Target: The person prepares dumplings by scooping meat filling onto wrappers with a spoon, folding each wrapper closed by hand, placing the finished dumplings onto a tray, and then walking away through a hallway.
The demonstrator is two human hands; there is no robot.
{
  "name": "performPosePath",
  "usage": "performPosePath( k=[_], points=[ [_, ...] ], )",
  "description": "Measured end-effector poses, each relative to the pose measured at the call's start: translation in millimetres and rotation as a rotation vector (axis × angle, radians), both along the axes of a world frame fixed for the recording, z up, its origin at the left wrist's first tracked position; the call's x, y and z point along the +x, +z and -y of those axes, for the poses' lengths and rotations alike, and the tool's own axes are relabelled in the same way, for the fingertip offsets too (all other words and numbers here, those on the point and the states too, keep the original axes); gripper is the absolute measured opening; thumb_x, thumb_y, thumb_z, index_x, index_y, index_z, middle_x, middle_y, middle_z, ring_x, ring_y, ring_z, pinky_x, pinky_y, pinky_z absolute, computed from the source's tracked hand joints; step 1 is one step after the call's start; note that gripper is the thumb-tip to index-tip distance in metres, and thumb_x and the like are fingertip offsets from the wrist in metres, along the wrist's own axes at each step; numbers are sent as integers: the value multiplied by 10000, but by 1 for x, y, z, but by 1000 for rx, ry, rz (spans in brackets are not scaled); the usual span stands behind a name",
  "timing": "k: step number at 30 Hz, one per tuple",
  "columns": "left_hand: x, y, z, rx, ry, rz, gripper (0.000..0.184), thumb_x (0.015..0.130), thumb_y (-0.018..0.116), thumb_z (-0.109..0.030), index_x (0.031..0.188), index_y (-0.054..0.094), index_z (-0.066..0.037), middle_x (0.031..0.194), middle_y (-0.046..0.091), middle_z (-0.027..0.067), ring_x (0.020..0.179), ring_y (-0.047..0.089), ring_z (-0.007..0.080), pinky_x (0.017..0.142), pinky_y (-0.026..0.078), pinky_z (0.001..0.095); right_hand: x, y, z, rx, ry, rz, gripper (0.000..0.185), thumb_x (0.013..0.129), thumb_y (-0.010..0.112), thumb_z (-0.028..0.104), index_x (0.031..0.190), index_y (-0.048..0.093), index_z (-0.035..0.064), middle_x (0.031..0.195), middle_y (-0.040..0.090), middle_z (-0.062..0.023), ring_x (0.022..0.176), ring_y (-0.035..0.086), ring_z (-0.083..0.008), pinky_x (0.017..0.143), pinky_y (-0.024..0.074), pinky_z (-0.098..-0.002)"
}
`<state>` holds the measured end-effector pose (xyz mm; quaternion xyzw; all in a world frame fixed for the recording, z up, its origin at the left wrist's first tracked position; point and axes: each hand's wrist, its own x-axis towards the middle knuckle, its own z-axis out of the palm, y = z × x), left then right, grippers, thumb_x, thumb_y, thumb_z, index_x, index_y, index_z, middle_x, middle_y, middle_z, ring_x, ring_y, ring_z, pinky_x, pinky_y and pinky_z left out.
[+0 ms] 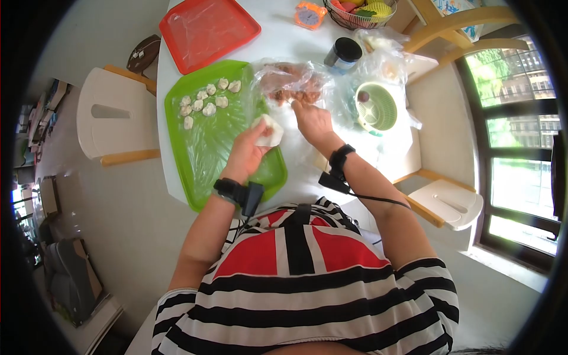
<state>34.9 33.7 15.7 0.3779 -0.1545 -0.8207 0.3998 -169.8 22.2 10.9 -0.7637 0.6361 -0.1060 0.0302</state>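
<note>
My left hand (244,155) holds a white wonton wrapper (273,137) with a dab of reddish filling on it, over the right side of the green tray (195,183). My right hand (313,123) is closed in a pinch at the near edge of the clear plastic bag of minced meat (293,83). A thin, light tip shows at its fingers, but I cannot make out what it is. Several folded wontons (209,109) lie in the far left part of the green tray, which is lined with clear plastic film.
A red tray (207,32) lies beyond the green one. To the right are a dark-lidded jar (343,54), a pale green basket (386,106) and a plastic bag (384,56). An orange clock (309,16) and a wire fruit basket (361,22) stand at the back. Chairs (115,112) flank the table.
</note>
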Motion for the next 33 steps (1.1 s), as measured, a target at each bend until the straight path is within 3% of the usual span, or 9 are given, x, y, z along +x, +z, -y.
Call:
performPosePath(
  k=[4,6,16,19,22,25,28,30,33],
  points=[
    [2,-5,6,36,64,-74,242,911,613,-189,1076,583,-14,993,608,59,910,604,163,809,518,343,0,7,-6,99,-114,98,145,893,474,159,1017,517,100,728,636,-151,676,626,-351,587,485,-465],
    [2,-8,7,43,72,-100,241,908,618,-176,1086,578,-19,1008,612,62,931,605,153,825,520,317,-1,13,-8,166,-170,117,112,856,451,94,948,504,62,777,665,-157,712,652,-348,636,504,-463],
    [0,-2,6,-60,45,125,283,905,623,-175,1101,553,17,966,595,65,876,593,163,797,524,342,-6,2,-14,98,-114,107,157,858,440,96,1000,493,52,793,668,-169,721,652,-358,647,507,-462],
    [2,-9,6,-26,60,110,285,909,614,-183,1103,553,17,967,591,66,876,591,166,791,526,352,-9,-11,-10,43,-157,143,178,882,489,160,1042,534,94,671,621,-182,616,602,-383,552,464,-481],
    [3,-10,6,11,90,48,281,915,594,-179,1110,550,20,988,591,79,892,595,183,798,528,367,-17,-9,-10,16,-202,302,142,846,553,143,942,592,46,625,613,-153,571,614,-299,528,452,-422],
    [2,-9,8,44,100,-18,270,921,566,-170,1120,541,10,1063,602,106,964,607,217,837,528,384,-28,11,-12,402,-453,1046,164,797,646,101,720,572,-24,566,540,-38,494,473,-111,468,372,-279],
    [1,-13,8,71,100,-63,270,924,546,-172,1130,530,2,1116,610,122,1016,614,238,871,526,397,-35,36,-19,567,-563,1290,150,798,640,95,722,574,-17,567,533,-35,484,454,-107,461,360,-265],
    [-1,-17,9,76,103,-71,280,925,539,-179,1137,525,3,1114,611,123,1014,615,238,876,524,402,-37,36,-20,547,-544,1269,154,805,637,92,721,570,-18,572,519,-11,507,462,-85,467,366,-252],
    [-3,-23,8,71,88,-95,281,924,528,-178,1136,523,7,1116,610,126,1021,613,246,887,518,408,-39,8,-19,251,-418,1020,170,819,607,120,738,575,-25,574,570,-84,506,538,-188,490,419,-324]
  ],
)
